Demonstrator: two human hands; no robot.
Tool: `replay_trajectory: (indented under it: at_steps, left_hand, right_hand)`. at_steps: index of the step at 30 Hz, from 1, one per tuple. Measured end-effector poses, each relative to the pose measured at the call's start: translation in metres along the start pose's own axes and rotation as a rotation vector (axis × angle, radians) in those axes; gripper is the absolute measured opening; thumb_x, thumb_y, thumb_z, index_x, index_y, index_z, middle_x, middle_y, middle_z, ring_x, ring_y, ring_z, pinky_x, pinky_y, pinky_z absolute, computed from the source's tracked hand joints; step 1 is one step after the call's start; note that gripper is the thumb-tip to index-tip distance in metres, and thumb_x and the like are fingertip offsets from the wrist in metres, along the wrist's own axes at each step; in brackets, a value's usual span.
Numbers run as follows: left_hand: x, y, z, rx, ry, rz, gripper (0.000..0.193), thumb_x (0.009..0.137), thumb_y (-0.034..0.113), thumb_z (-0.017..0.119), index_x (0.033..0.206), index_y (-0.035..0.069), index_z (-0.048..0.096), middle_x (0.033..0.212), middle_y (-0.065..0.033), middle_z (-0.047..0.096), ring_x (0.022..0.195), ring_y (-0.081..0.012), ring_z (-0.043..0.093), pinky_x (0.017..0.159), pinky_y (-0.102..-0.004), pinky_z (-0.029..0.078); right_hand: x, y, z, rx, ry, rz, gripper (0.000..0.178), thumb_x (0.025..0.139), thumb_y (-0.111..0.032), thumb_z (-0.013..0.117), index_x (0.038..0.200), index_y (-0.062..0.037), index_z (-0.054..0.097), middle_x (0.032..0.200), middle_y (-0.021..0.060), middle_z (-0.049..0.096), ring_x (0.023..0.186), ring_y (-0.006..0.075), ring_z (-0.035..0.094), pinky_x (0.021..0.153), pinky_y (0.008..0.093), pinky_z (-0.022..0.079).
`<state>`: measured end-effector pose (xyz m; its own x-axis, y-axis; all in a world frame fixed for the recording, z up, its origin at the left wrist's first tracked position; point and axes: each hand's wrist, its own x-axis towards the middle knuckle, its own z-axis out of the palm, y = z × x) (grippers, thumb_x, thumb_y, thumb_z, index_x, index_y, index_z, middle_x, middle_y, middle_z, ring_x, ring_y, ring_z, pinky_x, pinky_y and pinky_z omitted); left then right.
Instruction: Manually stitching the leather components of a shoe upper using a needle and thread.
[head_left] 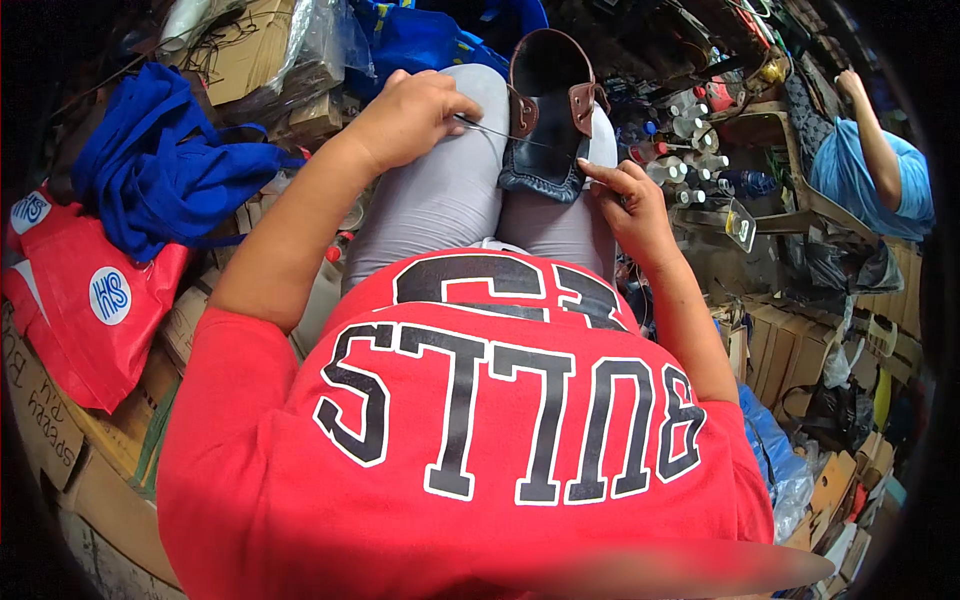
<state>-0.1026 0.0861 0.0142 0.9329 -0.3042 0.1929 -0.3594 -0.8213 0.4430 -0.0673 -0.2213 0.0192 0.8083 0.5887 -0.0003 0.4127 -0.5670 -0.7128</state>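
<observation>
A dark shoe (pixel 541 150) with brown leather side pieces and a gathered seam round its toe rests between my knees, toe toward me. Beside its left edge, my left hand (pixel 415 113) is closed in a pinch on a thin dark thread (pixel 492 131). The thread runs from those fingers to the shoe and seems to cross its upper. At the right edge of the toe, my right hand (pixel 632 205) has its index finger and thumb on the shoe, the other fingers curled. Whether that pinch also holds the thread is too small to tell.
Blue cloth (pixel 165 160) and a red bag (pixel 95 300) lie at left. Several plastic bottles (pixel 690 150) stand right of my knees. Cardboard (pixel 790 345) is stacked farther right. Another person in a blue shirt (pixel 870 175) sits at far right.
</observation>
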Motion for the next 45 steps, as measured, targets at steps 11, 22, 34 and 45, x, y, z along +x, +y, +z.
replay_trajectory:
  at_steps: [11,22,34,45]
  left_hand:
    - [-0.015,-0.031,-0.014,-0.083,0.128,-0.145,0.011,0.075,0.005,0.066,0.085,0.006,0.065,0.079,-0.0068,0.059,0.075,-0.0228,0.056,0.067,-0.0323,0.044]
    - [0.004,0.048,0.041,0.027,0.162,-0.012,0.007,0.074,0.016,0.068,0.081,0.016,0.070,0.072,-0.0011,0.054,0.081,-0.0197,0.053,0.075,-0.0356,0.034]
    - [0.029,0.046,0.057,-0.231,0.139,0.039,0.019,0.075,0.010,0.068,0.088,0.023,0.073,0.078,-0.0001,0.056,0.082,-0.0199,0.054,0.078,-0.0358,0.035]
    - [0.029,0.049,0.063,-0.259,0.102,0.000,0.016,0.077,0.014,0.067,0.088,0.024,0.073,0.077,0.0009,0.056,0.082,-0.0178,0.054,0.081,-0.0359,0.032]
  right_hand:
    - [0.000,-0.009,-0.001,-0.129,0.007,-0.065,0.039,0.075,0.002,0.062,0.108,-0.0161,0.068,0.075,0.0077,0.054,0.069,0.0240,0.056,0.067,0.0325,0.045]
    - [0.002,-0.013,-0.004,-0.197,-0.025,-0.065,0.039,0.074,0.004,0.059,0.107,-0.0144,0.068,0.074,0.0075,0.054,0.072,0.0229,0.056,0.072,0.0320,0.045]
    - [0.040,0.026,-0.030,0.239,-0.338,0.045,0.054,0.065,0.016,0.046,0.102,-0.0126,0.071,0.080,0.0008,0.047,0.078,0.0120,0.048,0.075,0.0229,0.041]
    - [0.045,0.032,-0.028,0.280,-0.363,0.056,0.053,0.065,0.015,0.045,0.100,-0.0135,0.072,0.078,-0.0008,0.046,0.079,0.0116,0.047,0.077,0.0226,0.041]
